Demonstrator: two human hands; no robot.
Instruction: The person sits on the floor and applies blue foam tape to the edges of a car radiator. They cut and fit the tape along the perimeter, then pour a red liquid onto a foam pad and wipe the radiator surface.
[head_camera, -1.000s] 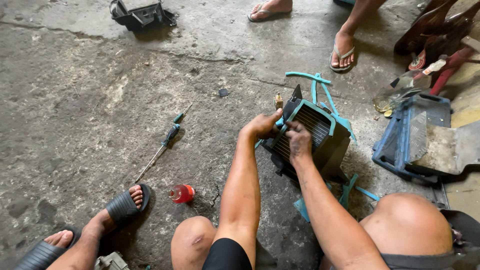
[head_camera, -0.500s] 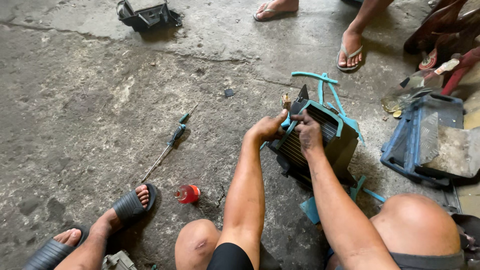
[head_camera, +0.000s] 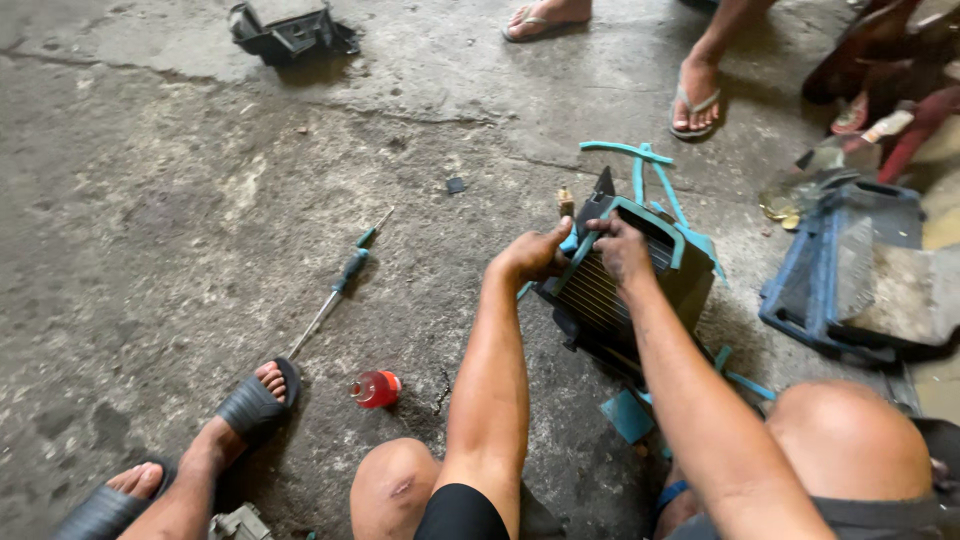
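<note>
A dark finned block with a black housing (head_camera: 640, 300) stands tilted on the concrete floor, wrapped in teal strips (head_camera: 650, 180). My left hand (head_camera: 535, 255) grips its near upper corner, closed over a teal strip. My right hand (head_camera: 620, 245) clutches the top edge right beside it, fingers curled over the teal rim. A small brass fitting (head_camera: 566, 202) sticks up just behind my left hand. Both forearms reach out between my bent knees.
A green-handled screwdriver (head_camera: 340, 285) lies to the left, a small red cap (head_camera: 376, 388) nearer me. A blue tray with a grey slab (head_camera: 850, 290) sits at right. Another person's sandalled feet (head_camera: 695, 95) stand at the top, someone's foot (head_camera: 255, 400) at lower left, a black part (head_camera: 290, 30) far back.
The view has shifted slightly. Both hands have stayed on the block's top edge, closing in tighter together on the teal strip.
</note>
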